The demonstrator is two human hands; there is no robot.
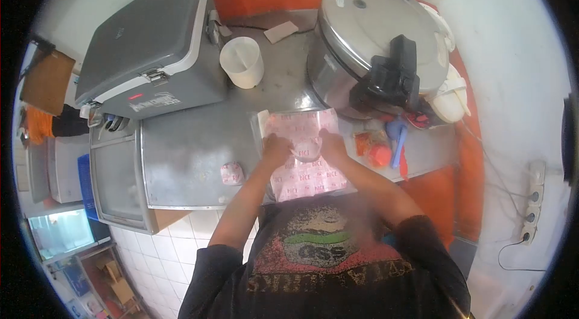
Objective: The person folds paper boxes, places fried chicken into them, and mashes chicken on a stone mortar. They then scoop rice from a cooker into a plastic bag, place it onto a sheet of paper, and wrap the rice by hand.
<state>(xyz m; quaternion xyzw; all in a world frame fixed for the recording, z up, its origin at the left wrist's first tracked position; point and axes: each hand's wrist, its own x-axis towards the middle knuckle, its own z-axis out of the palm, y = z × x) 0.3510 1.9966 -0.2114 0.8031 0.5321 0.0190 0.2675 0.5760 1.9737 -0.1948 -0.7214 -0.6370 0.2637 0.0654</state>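
Note:
Pink printed paper lies on the metal counter in front of the body, with a further sheet reaching up behind the hands. My left hand is closed at the left side of a small round paper-covered bundle. At its right side my right hand is closed too, its fingertips close to the bundle. What is inside the bundle is hidden. A small wrapped packet in the same pink print sits on the counter to the left.
A large steel cooker stands behind on the right, a grey cooler box on the left. Between them is a white cup. A blue-handled utensil and a red-orange item lie right of my right hand.

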